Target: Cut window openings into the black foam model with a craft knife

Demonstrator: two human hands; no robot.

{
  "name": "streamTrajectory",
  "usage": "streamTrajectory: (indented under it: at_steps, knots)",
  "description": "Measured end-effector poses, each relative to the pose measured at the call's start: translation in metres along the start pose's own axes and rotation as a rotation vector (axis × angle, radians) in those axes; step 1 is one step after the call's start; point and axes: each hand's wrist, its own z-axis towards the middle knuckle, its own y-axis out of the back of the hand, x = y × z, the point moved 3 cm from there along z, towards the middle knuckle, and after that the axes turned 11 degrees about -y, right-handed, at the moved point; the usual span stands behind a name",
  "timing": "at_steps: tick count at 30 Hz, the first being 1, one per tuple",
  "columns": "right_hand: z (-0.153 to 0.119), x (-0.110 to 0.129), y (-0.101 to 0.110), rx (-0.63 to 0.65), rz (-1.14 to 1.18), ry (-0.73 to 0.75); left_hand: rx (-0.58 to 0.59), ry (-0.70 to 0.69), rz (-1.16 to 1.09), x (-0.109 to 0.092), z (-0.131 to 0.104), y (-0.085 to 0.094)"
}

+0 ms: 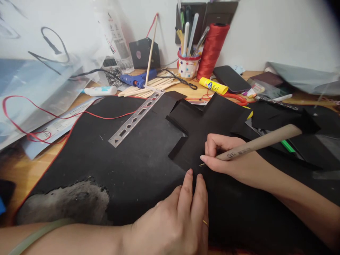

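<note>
A black paper cut-out (204, 124) with folded flaps along its edges lies on the black mat. Gripped near its tip in my right hand (228, 156) is a pen (265, 140) with a thick beige barrel, slanting up to the right. The pen's tip meets the lower part of the cut-out, or is very close to it. My left hand (180, 216) rests palm down, fingers stretched forward, its fingertips at the cut-out's near edge. Left of the cut-out lies a clear stencil ruler (136, 118).
The black mat (92, 156) has a worn grey patch. Behind it are a blue glue gun (138, 79), wooden sticks (159, 85), a glue stick (214, 85), a phone (232, 78), a red thread spool (213, 51) and a pen cup (188, 65). Black paper scraps (287, 118) lie right.
</note>
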Motion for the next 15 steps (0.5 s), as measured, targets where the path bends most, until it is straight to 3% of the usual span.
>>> streamTrajectory:
  at_steps: [3,15]
  knots:
    - [0.0,0.002,0.0,-0.012,-0.036,0.002,0.004,0.049,-0.028,0.001,-0.002,0.001]
    - [-0.001,0.015,-0.005,-0.113,-0.089,-0.072,0.058,-0.049,0.022,-0.002,0.0,0.0]
